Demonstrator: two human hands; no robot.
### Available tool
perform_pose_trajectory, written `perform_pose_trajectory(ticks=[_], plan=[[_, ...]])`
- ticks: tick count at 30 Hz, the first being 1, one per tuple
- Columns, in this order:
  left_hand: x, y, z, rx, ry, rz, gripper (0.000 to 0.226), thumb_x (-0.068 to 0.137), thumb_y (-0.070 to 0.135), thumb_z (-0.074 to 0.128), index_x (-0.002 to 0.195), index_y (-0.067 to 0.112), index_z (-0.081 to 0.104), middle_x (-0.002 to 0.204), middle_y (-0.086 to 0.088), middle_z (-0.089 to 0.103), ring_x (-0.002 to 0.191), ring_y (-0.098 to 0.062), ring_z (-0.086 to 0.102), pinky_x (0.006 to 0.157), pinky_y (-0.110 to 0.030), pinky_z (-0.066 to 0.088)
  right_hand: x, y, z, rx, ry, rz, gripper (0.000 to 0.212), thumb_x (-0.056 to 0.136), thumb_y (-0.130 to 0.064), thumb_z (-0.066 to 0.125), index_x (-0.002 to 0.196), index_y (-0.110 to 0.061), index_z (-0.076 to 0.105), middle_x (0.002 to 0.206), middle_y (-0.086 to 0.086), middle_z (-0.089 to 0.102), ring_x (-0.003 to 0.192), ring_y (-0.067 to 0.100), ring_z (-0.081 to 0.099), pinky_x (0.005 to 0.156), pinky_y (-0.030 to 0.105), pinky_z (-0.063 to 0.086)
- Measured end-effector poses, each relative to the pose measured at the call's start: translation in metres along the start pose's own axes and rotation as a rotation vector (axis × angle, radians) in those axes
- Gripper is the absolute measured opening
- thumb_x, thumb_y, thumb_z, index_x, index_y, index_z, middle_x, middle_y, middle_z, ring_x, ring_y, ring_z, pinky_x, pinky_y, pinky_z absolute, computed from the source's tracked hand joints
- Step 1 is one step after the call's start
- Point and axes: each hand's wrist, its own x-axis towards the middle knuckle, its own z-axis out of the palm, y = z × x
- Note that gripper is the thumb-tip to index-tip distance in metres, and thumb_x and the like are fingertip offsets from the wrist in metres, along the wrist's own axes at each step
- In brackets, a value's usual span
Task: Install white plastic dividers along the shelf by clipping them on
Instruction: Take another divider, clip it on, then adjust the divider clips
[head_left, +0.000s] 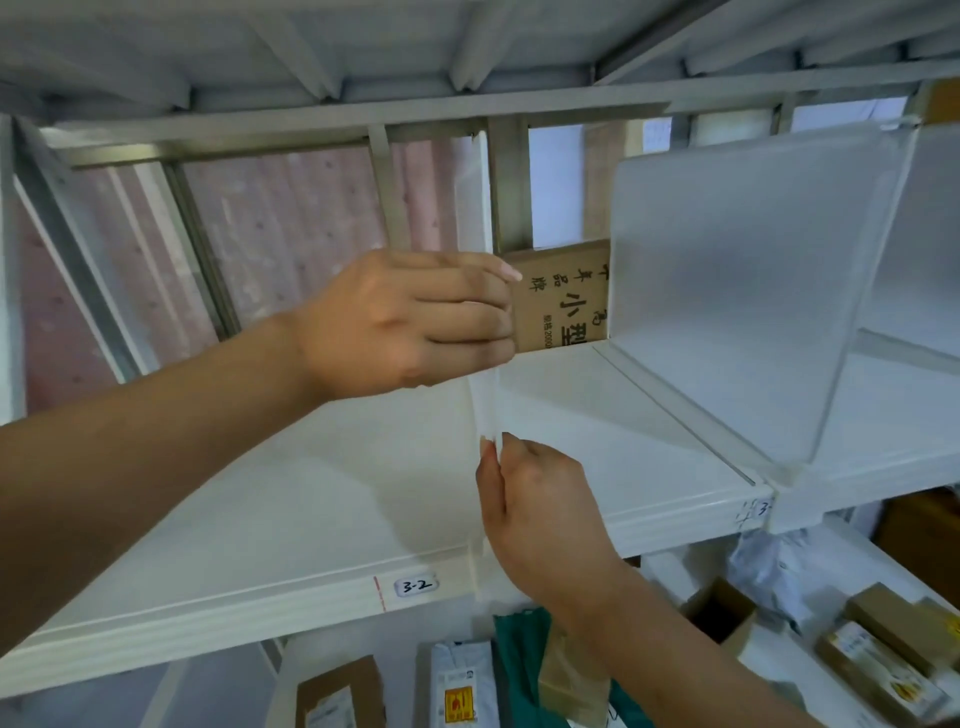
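Observation:
A thin white plastic divider (485, 400) stands edge-on to me on the white shelf (311, 509), running from the front lip to the back rail. My left hand (410, 322) grips its upper middle with fingers wrapped over the panel. My right hand (530, 499) pinches its lower front edge between thumb and fingers, just above the shelf lip. A second divider (737, 280) is clipped upright on the shelf to the right, seen broadside.
A brown cardboard box (561, 296) with printed characters sits at the back between the two dividers. A "3-2" label (417, 586) marks the shelf's front lip. Parcels and boxes (878, 654) fill the shelf below. Metal beams (467, 67) run overhead.

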Motion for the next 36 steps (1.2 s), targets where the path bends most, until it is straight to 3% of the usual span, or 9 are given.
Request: perform_pose_trajectory(ticks=[5, 9, 11, 15, 19, 23, 27, 33, 36], plan=[[-0.002, 0.014, -0.005, 0.021, -0.067, 0.009, 0.011, 0.09, -0.01, 0.079, 0.087, 0.0, 0.078, 0.087, -0.013, 0.075, 0.088, -0.025, 0.076, 0.096, -0.043, 0.062, -0.011, 0.002, 0.005, 0.004, -0.013, -0.031, 0.04, 0.104, -0.025, 0.04, 0.065, -0.018, 0.043, 0.048, -0.003, 0.042, 0.039, 0.014, 0.038, 0.042, 0.029, 0.034], [-0.005, 0.021, -0.003, 0.055, -0.094, -0.059, 0.011, 0.094, -0.011, 0.074, 0.089, -0.001, 0.077, 0.088, -0.012, 0.074, 0.09, -0.025, 0.075, 0.101, -0.043, 0.059, -0.012, 0.008, 0.005, -0.021, -0.058, -0.02, 0.043, 0.104, -0.032, 0.039, 0.064, -0.016, 0.047, 0.051, -0.002, 0.044, 0.043, 0.016, 0.041, 0.042, 0.035, 0.041], [-0.011, 0.028, 0.0, 0.078, -0.117, -0.103, 0.013, 0.098, -0.009, 0.071, 0.091, 0.0, 0.077, 0.09, -0.011, 0.073, 0.093, -0.026, 0.074, 0.106, -0.044, 0.056, -0.021, 0.016, 0.0, -0.032, -0.172, -0.049, 0.042, 0.104, -0.04, 0.042, 0.069, -0.018, 0.046, 0.059, -0.004, 0.046, 0.054, 0.016, 0.044, 0.05, 0.038, 0.045], [-0.025, 0.057, 0.013, 0.098, -0.158, -0.161, 0.02, 0.104, -0.005, 0.062, 0.093, 0.002, 0.076, 0.09, -0.01, 0.072, 0.096, -0.031, 0.072, 0.112, -0.05, 0.051, -0.038, 0.042, -0.021, 0.12, -0.418, -0.038, 0.038, 0.094, -0.064, 0.055, 0.088, -0.026, 0.053, 0.084, -0.011, 0.05, 0.084, 0.012, 0.048, 0.074, 0.026, 0.043], [-0.034, 0.084, 0.031, 0.036, -0.221, -0.147, 0.024, 0.106, -0.004, 0.06, 0.091, 0.002, 0.077, 0.087, -0.01, 0.072, 0.097, -0.033, 0.071, 0.116, -0.057, 0.045, -0.043, 0.052, -0.035, 0.258, -0.375, 0.093, 0.02, 0.085, -0.04, 0.079, 0.095, -0.027, 0.069, 0.093, -0.012, 0.06, 0.095, 0.008, 0.06, 0.084, 0.029, 0.05], [-0.043, 0.096, 0.039, -0.029, -0.264, -0.151, 0.024, 0.106, -0.005, 0.058, 0.095, 0.003, 0.079, 0.088, -0.011, 0.072, 0.099, -0.032, 0.071, 0.118, -0.057, 0.042, -0.041, 0.045, -0.036, 0.343, -0.354, 0.158, 0.013, 0.082, -0.027, 0.085, 0.09, -0.023, 0.076, 0.092, -0.01, 0.066, 0.093, 0.01, 0.065, 0.086, 0.027, 0.052], [-0.045, 0.095, 0.041, -0.078, -0.282, -0.155, 0.025, 0.107, -0.004, 0.056, 0.099, 0.003, 0.079, 0.088, -0.01, 0.071, 0.099, -0.031, 0.07, 0.123, -0.055, 0.036, -0.041, 0.041, -0.033, 0.347, -0.325, 0.189, 0.013, 0.081, -0.027, 0.086, 0.089, -0.021, 0.077, 0.091, -0.012, 0.068, 0.091, 0.009, 0.066, 0.084, 0.021, 0.052], [-0.048, 0.095, 0.041, -0.081, -0.283, -0.159, 0.023, 0.106, -0.005, 0.059, 0.098, 0.003, 0.079, 0.086, -0.01, 0.07, 0.096, -0.028, 0.07, 0.122, -0.055, 0.039, -0.038, 0.036, -0.028, 0.279, -0.311, 0.068, 0.013, 0.081, -0.023, 0.085, 0.086, -0.016, 0.076, 0.086, -0.007, 0.065, 0.082, 0.006, 0.062, 0.077, 0.007, 0.045], [-0.053, 0.096, 0.041, -0.082, -0.259, -0.168, 0.023, 0.105, -0.005, 0.059, 0.098, 0.003, 0.08, 0.087, -0.01, 0.071, 0.098, -0.028, 0.071, 0.122, -0.054, 0.038, -0.028, 0.039, -0.026, 0.223, -0.336, -0.054, 0.016, 0.079, -0.023, 0.086, 0.082, -0.013, 0.073, 0.082, -0.004, 0.063, 0.076, 0.009, 0.059, 0.072, 0.014, 0.048]])
